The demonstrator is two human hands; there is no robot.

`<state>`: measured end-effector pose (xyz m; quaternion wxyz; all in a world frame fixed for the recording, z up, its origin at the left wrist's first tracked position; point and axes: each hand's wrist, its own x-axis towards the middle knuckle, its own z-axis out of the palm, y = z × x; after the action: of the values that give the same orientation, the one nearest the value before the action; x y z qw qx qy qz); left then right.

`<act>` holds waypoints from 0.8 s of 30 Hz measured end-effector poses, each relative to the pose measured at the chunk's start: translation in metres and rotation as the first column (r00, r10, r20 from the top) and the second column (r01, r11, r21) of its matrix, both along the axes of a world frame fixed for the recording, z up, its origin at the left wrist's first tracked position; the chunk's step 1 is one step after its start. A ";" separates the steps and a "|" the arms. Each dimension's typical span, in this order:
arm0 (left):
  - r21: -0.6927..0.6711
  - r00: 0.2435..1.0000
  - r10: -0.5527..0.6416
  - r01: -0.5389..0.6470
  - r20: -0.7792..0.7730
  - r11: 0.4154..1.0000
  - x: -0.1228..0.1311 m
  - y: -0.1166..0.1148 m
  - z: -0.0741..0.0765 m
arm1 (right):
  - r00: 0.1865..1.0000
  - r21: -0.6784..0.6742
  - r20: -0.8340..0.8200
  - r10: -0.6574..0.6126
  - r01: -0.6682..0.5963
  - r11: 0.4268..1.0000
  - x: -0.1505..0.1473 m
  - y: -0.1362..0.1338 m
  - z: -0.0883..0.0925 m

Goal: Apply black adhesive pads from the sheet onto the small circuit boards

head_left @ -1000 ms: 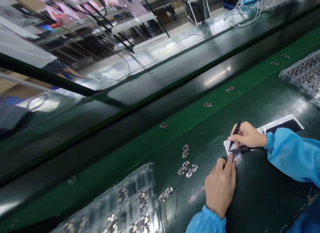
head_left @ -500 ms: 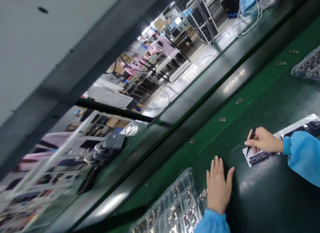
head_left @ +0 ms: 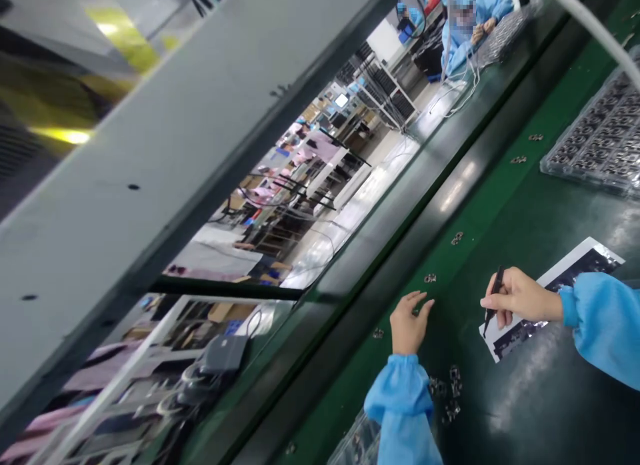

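Observation:
My right hand [head_left: 525, 294] is closed around slim black tweezers [head_left: 494, 298], their tip pointing down at the near corner of a white-edged sheet [head_left: 546, 276]. Dark, shiny pieces cover much of that sheet. Over the green belt, my left hand [head_left: 407, 325] is open, with its fingers curved and the thumb apart from them. Just beyond its fingertips lies a small metal part [head_left: 430, 278]. Another metal part [head_left: 378, 333] is to its left. Several more loose metal parts [head_left: 454, 382] lie on the dark green surface beside my left sleeve.
A clear tray [head_left: 595, 142] full of metal parts stands at the right. Part of another clear tray [head_left: 357, 442] shows at the bottom edge. A metal rail [head_left: 450, 185] borders the belt. Across it, a co-worker [head_left: 457, 32] in blue sits near bagged material.
My left hand has lifted from lying flat and moved left and up, its fingers now curved. Loose parts show near where it was. The tweezers stay at the sheet's corner; the view has shifted.

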<state>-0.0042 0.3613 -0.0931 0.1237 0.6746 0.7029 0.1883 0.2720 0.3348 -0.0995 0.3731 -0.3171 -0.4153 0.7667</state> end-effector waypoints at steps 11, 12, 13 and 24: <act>0.020 0.997 0.049 -0.051 0.057 0.999 -0.010 0.066 0.005 | 0.980 -0.021 -0.194 -0.053 0.050 0.999 0.018 0.013 0.010; 0.034 0.993 0.092 -0.095 0.079 0.995 -0.008 0.066 0.006 | 0.979 -0.022 -0.196 -0.062 0.059 0.998 0.019 0.015 0.011; 0.043 0.984 0.141 -0.147 0.110 0.988 -0.005 0.066 0.008 | 0.978 -0.025 -0.198 -0.071 0.068 0.997 0.021 0.017 0.011; -0.389 0.417 0.478 -0.283 0.773 0.877 0.076 -0.056 0.068 | 0.977 -0.109 -0.091 -0.193 0.183 0.977 0.040 0.023 0.005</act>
<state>0.0715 0.3053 -0.0249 0.4717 0.2995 0.6992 0.4460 0.3118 0.3576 -0.0946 0.4481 -0.3341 -0.3253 0.7628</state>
